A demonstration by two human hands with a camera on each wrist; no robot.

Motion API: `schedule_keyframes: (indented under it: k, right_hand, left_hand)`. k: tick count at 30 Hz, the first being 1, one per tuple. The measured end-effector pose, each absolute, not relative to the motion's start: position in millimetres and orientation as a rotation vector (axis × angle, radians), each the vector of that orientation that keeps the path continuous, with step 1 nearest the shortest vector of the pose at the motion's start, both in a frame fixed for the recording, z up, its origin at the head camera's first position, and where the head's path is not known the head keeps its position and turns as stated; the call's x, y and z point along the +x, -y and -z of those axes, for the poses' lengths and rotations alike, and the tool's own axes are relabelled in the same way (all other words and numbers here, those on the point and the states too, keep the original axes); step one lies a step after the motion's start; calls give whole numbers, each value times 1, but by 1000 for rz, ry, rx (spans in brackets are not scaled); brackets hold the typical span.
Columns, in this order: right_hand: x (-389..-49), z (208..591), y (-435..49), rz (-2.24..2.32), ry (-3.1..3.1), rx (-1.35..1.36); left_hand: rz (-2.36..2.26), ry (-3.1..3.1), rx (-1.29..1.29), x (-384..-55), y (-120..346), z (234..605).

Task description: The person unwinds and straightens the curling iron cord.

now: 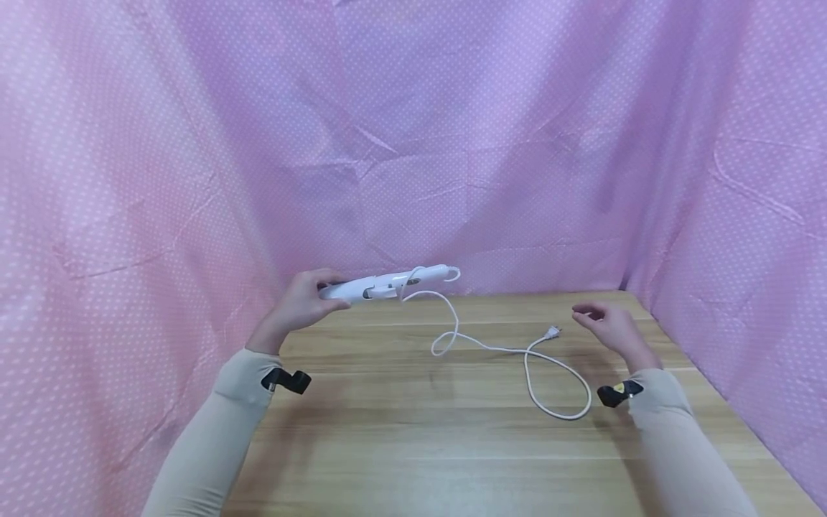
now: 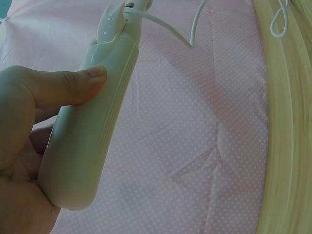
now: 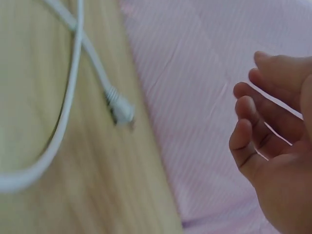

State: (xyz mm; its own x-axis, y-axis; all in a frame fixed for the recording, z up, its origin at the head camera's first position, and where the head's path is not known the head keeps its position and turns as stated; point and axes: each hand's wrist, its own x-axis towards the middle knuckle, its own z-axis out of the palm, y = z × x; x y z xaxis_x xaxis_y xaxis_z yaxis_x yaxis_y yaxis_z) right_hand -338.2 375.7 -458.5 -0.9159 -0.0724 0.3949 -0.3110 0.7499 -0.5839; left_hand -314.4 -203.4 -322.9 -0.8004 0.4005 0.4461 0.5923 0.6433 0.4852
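My left hand [image 1: 304,300] holds a white corded appliance that looks like a curling iron [image 1: 381,285] by its broad rounded end, lifted near the table's back edge. In the left wrist view the thumb lies across the curling iron's wide body [image 2: 80,141], and some fingers are hidden behind it. A white cord [image 1: 455,327] leaves its far end, passes around the handle and runs down to the table. The plug [image 1: 552,332] lies on the table at the right. Beyond the plug my right hand [image 1: 610,329] hovers with fingers loosely bent, holding nothing and apart from the plug [image 3: 122,109].
The wooden table [image 1: 413,445] spreads beneath both arms. Pink dotted cloth [image 1: 413,143] hangs behind and on both sides. Near the right wrist, the cord makes a wide loop [image 1: 568,416] on the tabletop. Each wrist carries a black camera mount [image 1: 293,380].
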Motion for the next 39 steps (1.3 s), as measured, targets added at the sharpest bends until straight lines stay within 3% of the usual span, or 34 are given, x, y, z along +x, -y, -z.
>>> schedule_keyframes:
  k: [7,16,31,39]
  right_hand:
    - [-343,438,-350,-1193,2473,307]
    - [-346,412,-302,-1642,2270,520]
    - [-356,410,-218,-1728,2324,641]
    - [-342,399,-186,-1733,2388,716]
  left_hand:
    - [915,2573,-766,-315,203,322]
    - [923,2549,-756,-316,202,321]
    - [919,2504,-736,-319,198,323]
    - [940,2527,-713,-318,193,322]
